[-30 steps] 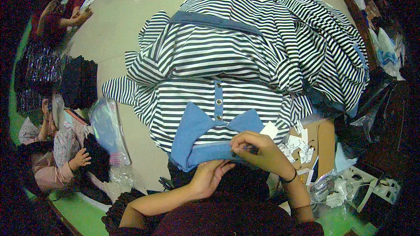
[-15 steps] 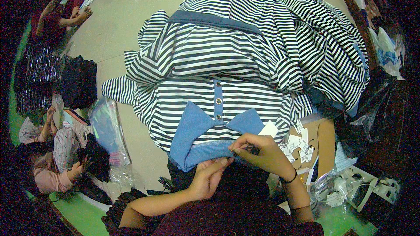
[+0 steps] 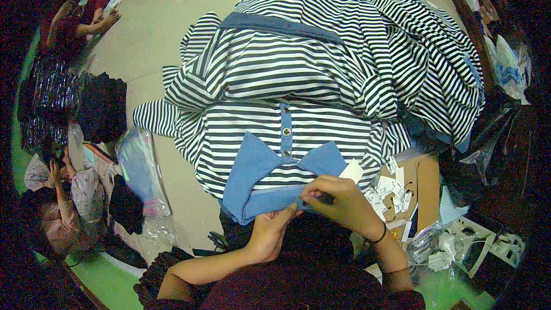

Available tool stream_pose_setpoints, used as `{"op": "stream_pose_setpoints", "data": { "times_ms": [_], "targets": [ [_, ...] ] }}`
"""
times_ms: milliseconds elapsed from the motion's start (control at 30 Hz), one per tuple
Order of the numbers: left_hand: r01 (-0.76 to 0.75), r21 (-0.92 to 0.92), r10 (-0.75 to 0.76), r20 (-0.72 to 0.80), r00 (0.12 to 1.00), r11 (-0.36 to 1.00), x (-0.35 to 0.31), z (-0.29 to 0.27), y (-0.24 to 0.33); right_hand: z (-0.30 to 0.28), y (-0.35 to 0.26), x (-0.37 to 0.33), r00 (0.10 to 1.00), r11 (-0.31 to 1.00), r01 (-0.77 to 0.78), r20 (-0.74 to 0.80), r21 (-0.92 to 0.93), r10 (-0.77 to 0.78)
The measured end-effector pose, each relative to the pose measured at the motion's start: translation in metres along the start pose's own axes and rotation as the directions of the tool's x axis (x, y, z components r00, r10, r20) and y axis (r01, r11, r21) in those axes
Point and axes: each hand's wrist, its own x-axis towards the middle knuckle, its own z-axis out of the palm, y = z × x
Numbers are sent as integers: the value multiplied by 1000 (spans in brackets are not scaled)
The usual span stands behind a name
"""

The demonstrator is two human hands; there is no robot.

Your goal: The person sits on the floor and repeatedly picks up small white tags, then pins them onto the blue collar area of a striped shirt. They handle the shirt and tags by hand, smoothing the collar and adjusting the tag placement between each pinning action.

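In front of me lies a black-and-white striped polo shirt (image 3: pixel 252 166) with a blue collar (image 3: pixel 244 178) and a blue button placket. My left hand (image 3: pixel 270 234) pinches the near edge of the collar band between thumb and fingers. Right beside it, my right hand (image 3: pixel 338 202) is closed in a pinch at the same band. Its fingertips hide whatever small thing they grip. A blank white card tag (image 3: pixel 352 170) shows just beyond the right knuckles; whether that hand holds it I cannot tell.
More striped shirts (image 3: pixel 293 63) are heaped beyond, reaching far right. An open cardboard box (image 3: pixel 427 195) with loose white tags (image 3: pixel 393 192) stands at right, near clear plastic bags (image 3: pixel 442 247). Co-workers sit along the left, beside dark folded garments (image 3: pixel 103 106) and a plastic-bagged pile (image 3: pixel 143 166).
My right hand has shifted slightly left and down along the collar band, closer to my left hand. The co-worker at lower left has raised an arm. The shirt lies as before.
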Motion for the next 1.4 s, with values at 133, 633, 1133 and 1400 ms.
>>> {"op": "stream_pose_setpoints", "data": {
  "times_ms": [133, 633, 1133, 1400],
  "targets": [
    [109, -11, -109, -43, 993, 994, -1, 0, 4, 0, -3, -2, 999, 994, -1, 39, -112, 5],
    [135, 80, -129, -74, 989, 988, -5, 1, 11, 4, -1, 4, 966, 922, 257, 113, -288, -233],
    [22, 68, -20, -31, 999, 997, -4, 3, 10, 12, 4, 3, 959, 923, 283, 67, -259, -275],
    [27, -4, -27, 40, 999, 1000, 3, -9, -2, 14, 2, 2, 985, 958, 172, 41, -230, -167]
  ]
}}
